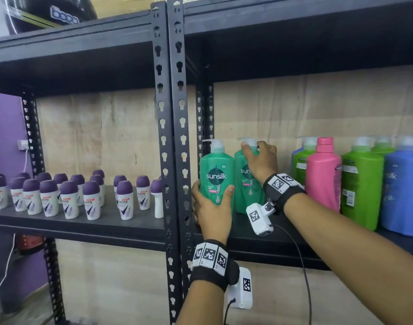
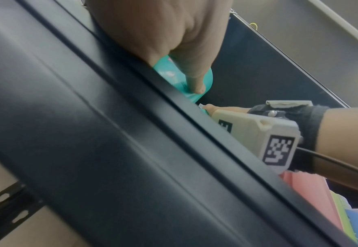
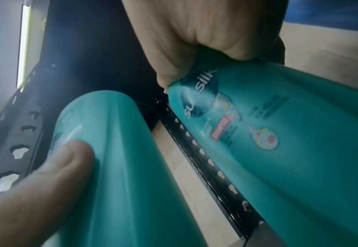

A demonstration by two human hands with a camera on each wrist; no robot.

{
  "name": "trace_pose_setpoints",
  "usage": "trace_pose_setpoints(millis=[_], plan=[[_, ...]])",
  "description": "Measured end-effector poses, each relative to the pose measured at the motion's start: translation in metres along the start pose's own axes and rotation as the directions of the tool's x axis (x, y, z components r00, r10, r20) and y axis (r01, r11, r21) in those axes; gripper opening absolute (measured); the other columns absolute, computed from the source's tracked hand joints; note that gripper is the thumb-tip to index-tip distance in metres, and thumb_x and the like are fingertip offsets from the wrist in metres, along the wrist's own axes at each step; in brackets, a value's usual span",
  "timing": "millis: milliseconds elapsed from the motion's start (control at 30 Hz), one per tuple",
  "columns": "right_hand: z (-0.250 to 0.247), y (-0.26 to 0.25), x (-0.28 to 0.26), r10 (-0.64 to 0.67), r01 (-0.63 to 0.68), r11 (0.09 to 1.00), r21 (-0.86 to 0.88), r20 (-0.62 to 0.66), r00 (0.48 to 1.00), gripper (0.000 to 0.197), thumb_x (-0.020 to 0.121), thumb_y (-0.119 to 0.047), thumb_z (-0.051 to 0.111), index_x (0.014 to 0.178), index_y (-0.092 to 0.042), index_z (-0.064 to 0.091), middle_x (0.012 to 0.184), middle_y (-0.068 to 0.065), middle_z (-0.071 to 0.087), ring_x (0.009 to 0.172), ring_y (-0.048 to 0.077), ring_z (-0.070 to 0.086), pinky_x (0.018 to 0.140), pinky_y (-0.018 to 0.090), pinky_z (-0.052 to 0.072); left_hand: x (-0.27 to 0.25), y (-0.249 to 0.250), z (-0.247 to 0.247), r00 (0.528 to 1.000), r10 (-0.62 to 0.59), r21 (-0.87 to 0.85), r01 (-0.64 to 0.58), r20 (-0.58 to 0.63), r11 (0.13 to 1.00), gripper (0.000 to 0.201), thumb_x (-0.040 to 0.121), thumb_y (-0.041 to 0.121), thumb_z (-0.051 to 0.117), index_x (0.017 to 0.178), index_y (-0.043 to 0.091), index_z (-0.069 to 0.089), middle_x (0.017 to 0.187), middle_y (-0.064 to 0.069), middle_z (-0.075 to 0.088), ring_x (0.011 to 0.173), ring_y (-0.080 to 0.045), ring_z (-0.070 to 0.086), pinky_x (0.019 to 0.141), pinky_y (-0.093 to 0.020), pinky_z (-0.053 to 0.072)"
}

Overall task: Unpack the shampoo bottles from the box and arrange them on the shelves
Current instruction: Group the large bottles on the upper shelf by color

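Two green Sunsilk pump bottles stand side by side at the left end of the right-hand shelf (image 1: 292,248). My left hand (image 1: 213,198) grips the lower body of the left bottle (image 1: 216,170), thumb on its front. My right hand (image 1: 257,153) grips the right bottle (image 1: 244,184) at its neck, just under the pump. The left wrist view shows my left hand (image 2: 173,50) on the green bottle (image 2: 165,66) behind the shelf's front beam (image 2: 110,133). The right wrist view shows my right hand (image 3: 194,41) on top of its bottle (image 3: 279,133), with the other bottle (image 3: 120,150) beside it.
Further right on the same shelf stand a pink bottle (image 1: 322,174), green bottles (image 1: 361,184) and a blue bottle (image 1: 403,191). Black slotted uprights (image 1: 172,137) split the two bays. Several purple-capped deodorant roll-ons (image 1: 69,198) fill the left shelf. Another shelf hangs overhead.
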State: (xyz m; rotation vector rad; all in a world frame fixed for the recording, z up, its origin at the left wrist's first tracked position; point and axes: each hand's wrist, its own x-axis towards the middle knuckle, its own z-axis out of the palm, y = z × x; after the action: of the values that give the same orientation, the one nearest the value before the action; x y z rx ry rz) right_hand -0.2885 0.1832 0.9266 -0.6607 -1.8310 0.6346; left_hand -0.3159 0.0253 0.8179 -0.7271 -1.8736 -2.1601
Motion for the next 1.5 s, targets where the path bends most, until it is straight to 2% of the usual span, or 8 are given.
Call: trace_pose_setpoints(millis=[167,367,667,867,1133,1233,1367,1500], plan=[[0.004,0.001,0.002,0.019,-0.019,0.999,0.046,0.000,1.000,0.053,0.096,-0.054,0.060,0.128,-0.012,0.059,0.132,0.015,0.048,0.113,0.030,0.057,0.092,0.025,0.036,0.000,-0.002,0.000,1.000,0.008,0.000,-0.008,-0.005,1.000,0.078,0.082,0.057,0.078,0.139,0.035,0.030,0.134,-0.005,0.060,0.127,-0.031,0.056,0.108,-0.058,0.043],[0.006,0.004,0.006,0.013,-0.014,0.999,0.047,0.008,1.000,0.050,0.095,-0.054,0.060,0.119,-0.010,0.061,0.122,0.014,0.053,0.105,0.029,0.056,0.085,0.027,0.036,0.000,-0.002,0.002,1.000,0.019,0.006,-0.019,-0.010,1.000,0.076,0.082,0.058,0.076,0.137,0.034,0.030,0.133,-0.005,0.061,0.124,-0.032,0.059,0.108,-0.058,0.044],[0.009,0.004,0.006,0.010,-0.009,0.998,0.064,-0.016,1.000,0.047,0.096,-0.051,0.060,0.116,-0.009,0.062,0.111,0.009,0.050,0.105,0.030,0.057,0.088,0.029,0.039,0.001,-0.001,0.001,1.000,0.011,0.016,-0.011,0.001,1.000,0.075,0.082,0.060,0.074,0.137,0.036,0.029,0.132,-0.006,0.061,0.121,-0.033,0.059,0.105,-0.057,0.046],[0.011,0.002,0.005,0.013,-0.012,0.998,0.054,-0.022,1.000,0.049,0.097,-0.051,0.058,0.121,-0.008,0.061,0.122,0.015,0.052,0.109,0.033,0.057,0.098,0.035,0.044,0.000,-0.001,0.001,1.000,0.002,0.007,-0.002,0.010,1.000,0.072,0.081,0.060,0.074,0.134,0.040,0.029,0.128,-0.003,0.063,0.118,-0.031,0.061,0.105,-0.056,0.046],[0.011,0.003,0.004,-0.001,0.003,0.999,0.051,-0.036,0.999,0.050,0.097,-0.053,0.058,0.121,-0.009,0.061,0.119,0.012,0.053,0.108,0.030,0.057,0.090,0.030,0.038,-0.002,0.003,-0.001,0.999,-0.014,0.003,0.014,0.032,1.000,0.072,0.079,0.062,0.071,0.132,0.042,0.028,0.129,-0.003,0.062,0.118,-0.031,0.061,0.104,-0.056,0.048],[0.007,0.006,0.003,0.035,-0.032,0.993,0.111,-0.024,0.999,0.055,0.094,-0.058,0.061,0.123,-0.012,0.059,0.125,0.009,0.055,0.112,0.026,0.057,0.092,0.027,0.038,-0.002,0.003,-0.001,0.999,-0.007,-0.020,0.008,0.040,1.000,0.069,0.080,0.057,0.072,0.131,0.040,0.029,0.126,-0.003,0.062,0.113,-0.030,0.063,0.100,-0.053,0.051],[-0.016,0.005,0.004,0.169,-0.183,0.952,0.245,0.078,0.983,0.060,0.092,-0.065,0.053,0.133,-0.021,0.055,0.136,0.004,0.056,0.116,0.023,0.057,0.094,0.034,0.044,0.000,0.005,-0.004,0.998,-0.020,-0.064,0.023,0.058,0.998,0.056,0.091,0.047,0.068,0.132,0.041,0.032,0.125,-0.002,0.062,0.108,-0.026,0.064,0.096,-0.050,0.054],[-0.048,0.004,-0.010,0.149,-0.191,0.909,0.369,0.140,0.979,0.048,0.095,-0.050,0.062,0.134,-0.025,0.051,0.126,-0.003,0.056,0.110,0.014,0.052,0.089,0.032,0.038,0.000,0.004,-0.005,0.993,-0.038,-0.082,0.047,0.109,0.996,0.052,0.097,0.041,0.058,0.142,0.044,0.031,0.125,-0.002,0.063,0.108,-0.024,0.063,0.097,-0.049,0.054]])
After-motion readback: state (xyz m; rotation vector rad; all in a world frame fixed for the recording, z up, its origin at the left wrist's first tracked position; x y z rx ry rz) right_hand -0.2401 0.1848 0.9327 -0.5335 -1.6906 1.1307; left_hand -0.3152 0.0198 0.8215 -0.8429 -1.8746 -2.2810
